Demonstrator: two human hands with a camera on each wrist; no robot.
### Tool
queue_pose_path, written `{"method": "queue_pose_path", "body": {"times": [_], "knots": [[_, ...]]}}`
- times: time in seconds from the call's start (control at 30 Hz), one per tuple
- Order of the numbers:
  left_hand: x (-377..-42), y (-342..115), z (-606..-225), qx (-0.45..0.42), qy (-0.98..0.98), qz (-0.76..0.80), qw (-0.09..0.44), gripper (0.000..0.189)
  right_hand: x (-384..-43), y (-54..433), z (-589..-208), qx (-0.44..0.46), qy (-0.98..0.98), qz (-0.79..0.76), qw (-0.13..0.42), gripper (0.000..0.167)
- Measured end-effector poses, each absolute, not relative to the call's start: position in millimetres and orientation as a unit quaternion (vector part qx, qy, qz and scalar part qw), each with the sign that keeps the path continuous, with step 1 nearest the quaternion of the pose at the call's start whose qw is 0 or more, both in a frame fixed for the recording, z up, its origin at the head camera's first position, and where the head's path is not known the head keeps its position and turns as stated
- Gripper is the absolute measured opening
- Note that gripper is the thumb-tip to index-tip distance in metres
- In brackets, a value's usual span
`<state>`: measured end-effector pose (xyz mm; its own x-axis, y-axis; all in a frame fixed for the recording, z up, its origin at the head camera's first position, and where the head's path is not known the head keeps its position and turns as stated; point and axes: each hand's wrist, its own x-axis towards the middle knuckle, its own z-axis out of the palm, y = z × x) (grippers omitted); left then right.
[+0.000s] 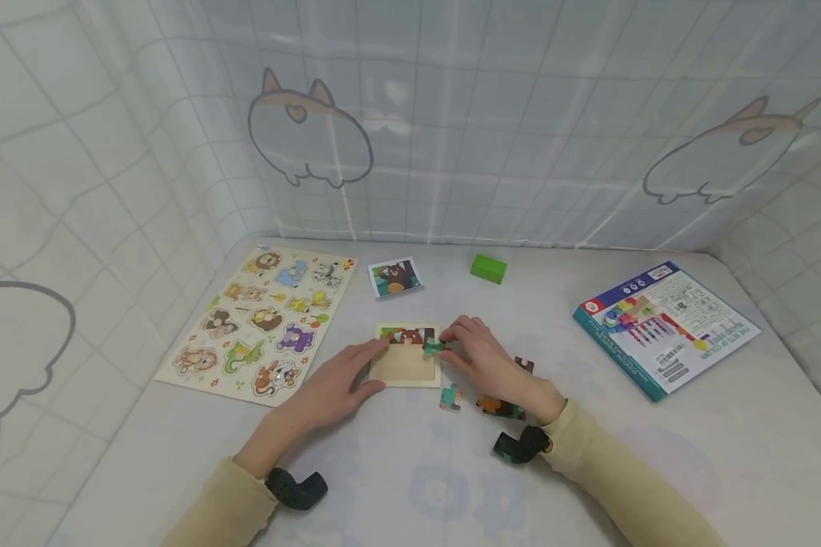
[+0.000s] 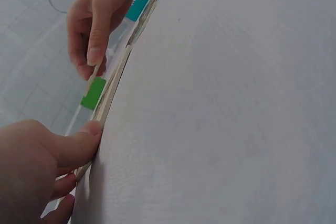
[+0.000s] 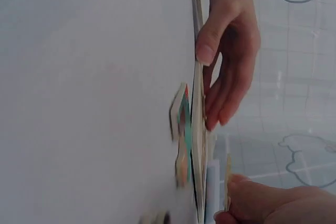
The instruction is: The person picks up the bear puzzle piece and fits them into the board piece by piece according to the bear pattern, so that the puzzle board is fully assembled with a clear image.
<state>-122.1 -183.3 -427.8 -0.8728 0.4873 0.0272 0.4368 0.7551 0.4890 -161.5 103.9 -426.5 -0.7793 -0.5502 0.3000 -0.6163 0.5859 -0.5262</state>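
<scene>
A small wooden puzzle tray (image 1: 405,372) lies flat with a bear picture (image 1: 410,336) along its far side and bare wood nearer the person. My left hand (image 1: 345,384) rests at its left side, thumb by the near corner and relaxed fingers reaching over the far left part. Between thumb and fingers, my right hand (image 1: 482,357) pinches a green puzzle piece (image 1: 434,346) over the tray's right side. That piece shows edge-on in the right wrist view (image 3: 228,182), raised above the tray. A teal puzzle piece (image 1: 451,398) lies just off the tray's near right corner.
More puzzle pieces (image 1: 494,406) lie beneath the right wrist, partly hidden. An animal puzzle board (image 1: 246,334) is at the left. Behind the tray are a bear picture card (image 1: 394,277) and a green block (image 1: 489,268). A boxed toy (image 1: 664,327) lies at the right.
</scene>
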Motion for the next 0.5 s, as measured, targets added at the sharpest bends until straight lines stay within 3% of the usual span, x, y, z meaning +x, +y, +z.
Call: {"method": "queue_pose_path", "body": {"times": [0.5], "knots": [[-125.2, -183.4, -428.9, 0.226, 0.940, 0.251, 0.051, 0.074, -172.1, 53.2, -426.1, 0.376, -0.875, 0.303, 0.035, 0.022]]}}
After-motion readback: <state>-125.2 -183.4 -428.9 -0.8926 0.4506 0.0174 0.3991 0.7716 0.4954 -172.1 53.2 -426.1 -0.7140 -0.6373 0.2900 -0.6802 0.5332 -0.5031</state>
